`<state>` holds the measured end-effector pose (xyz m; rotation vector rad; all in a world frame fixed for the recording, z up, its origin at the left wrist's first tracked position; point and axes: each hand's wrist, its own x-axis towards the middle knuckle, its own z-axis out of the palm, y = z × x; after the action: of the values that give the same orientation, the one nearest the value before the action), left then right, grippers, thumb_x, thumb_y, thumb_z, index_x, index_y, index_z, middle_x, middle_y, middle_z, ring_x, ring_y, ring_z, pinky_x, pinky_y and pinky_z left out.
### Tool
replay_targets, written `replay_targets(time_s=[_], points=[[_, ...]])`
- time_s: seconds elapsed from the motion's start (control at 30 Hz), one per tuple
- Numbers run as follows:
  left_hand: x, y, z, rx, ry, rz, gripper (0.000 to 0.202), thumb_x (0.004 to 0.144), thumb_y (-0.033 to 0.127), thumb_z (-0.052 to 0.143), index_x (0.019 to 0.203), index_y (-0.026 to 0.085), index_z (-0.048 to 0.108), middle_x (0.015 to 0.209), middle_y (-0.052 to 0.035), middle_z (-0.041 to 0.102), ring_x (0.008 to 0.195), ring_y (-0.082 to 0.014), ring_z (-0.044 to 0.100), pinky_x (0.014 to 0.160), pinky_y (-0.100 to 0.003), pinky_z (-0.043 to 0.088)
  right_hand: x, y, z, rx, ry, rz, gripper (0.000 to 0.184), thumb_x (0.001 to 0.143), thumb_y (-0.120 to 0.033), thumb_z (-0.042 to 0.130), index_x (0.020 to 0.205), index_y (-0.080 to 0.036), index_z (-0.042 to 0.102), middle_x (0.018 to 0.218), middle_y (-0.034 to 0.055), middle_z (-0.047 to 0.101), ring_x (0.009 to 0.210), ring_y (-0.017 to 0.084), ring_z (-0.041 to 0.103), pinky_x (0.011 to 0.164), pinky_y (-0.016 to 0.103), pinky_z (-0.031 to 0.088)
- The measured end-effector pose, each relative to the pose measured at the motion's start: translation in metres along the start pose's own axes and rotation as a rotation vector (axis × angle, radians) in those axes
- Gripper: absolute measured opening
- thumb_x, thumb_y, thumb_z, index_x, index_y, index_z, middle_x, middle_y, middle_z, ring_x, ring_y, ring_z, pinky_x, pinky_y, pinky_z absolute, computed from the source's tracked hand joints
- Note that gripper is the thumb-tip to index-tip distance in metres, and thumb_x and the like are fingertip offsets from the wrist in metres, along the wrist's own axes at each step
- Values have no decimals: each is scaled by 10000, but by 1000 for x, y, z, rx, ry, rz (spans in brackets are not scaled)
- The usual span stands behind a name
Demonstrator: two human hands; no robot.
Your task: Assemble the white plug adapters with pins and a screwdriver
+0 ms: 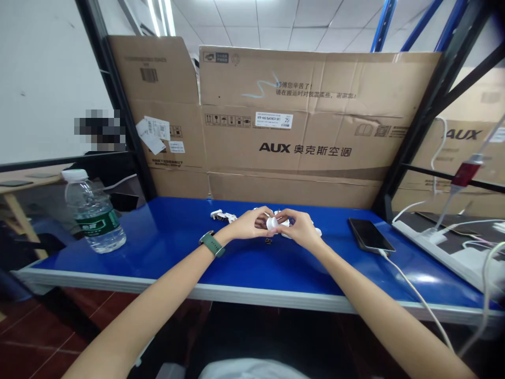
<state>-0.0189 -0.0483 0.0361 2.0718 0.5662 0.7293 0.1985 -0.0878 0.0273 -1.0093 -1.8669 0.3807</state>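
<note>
Both my hands meet over the middle of the blue table [165, 247]. My left hand [248, 223], with a green watch on its wrist, and my right hand [298, 227] are closed together round a small white plastic part [273, 222]. A tiny dark piece [269, 241] lies on the table just below the hands. More small white parts [223, 215] lie to the left of my left hand, and another white bit [317, 231] shows just right of my right hand.
A water bottle [92, 210] stands at the table's left. A black phone [370, 235] on a white cable lies at the right, beside a white power strip [442, 247]. Large cardboard boxes [300, 121] wall off the back. Black shelf posts stand at both sides.
</note>
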Motion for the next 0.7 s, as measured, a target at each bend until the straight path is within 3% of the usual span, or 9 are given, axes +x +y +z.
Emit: replay_targets(time_s=[0.1, 0.3, 0.5, 0.7], points=[[-1, -2, 1, 23, -19, 41, 475, 760, 336, 824, 1117, 179, 554, 1095, -97, 717, 1012, -234, 714, 881, -370, 568, -1, -2, 1, -57, -32, -59, 253, 762, -372, 813, 962, -229, 755, 945, 41, 790, 893, 234, 732, 802, 331, 520], [-2, 1, -2, 181, 69, 57, 378, 778, 305, 774, 1049, 194, 535, 1003, -38, 689, 913, -196, 704, 824, -316, 551, -1, -5, -8, -104, 84, -52, 491, 841, -455, 745, 1267, -237, 638, 983, 41, 770, 813, 197, 693, 723, 298, 507], [-2, 6, -6, 451, 111, 109, 277, 817, 291, 709, 1064, 200, 624, 1019, -23, 687, 853, -157, 625, 790, -265, 477, 3, 1, -17, -187, 50, -57, 328, 891, -462, 668, 1111, -221, 706, 836, 25, 708, 751, 183, 644, 718, 294, 486], [-2, 5, -9, 534, 137, 67, 210, 812, 314, 714, 969, 190, 652, 1025, -33, 707, 905, -184, 630, 825, -276, 460, 4, 11, -23, -257, 6, -1, 271, 891, -448, 647, 1019, -222, 721, 807, 18, 716, 755, 191, 654, 707, 294, 474]])
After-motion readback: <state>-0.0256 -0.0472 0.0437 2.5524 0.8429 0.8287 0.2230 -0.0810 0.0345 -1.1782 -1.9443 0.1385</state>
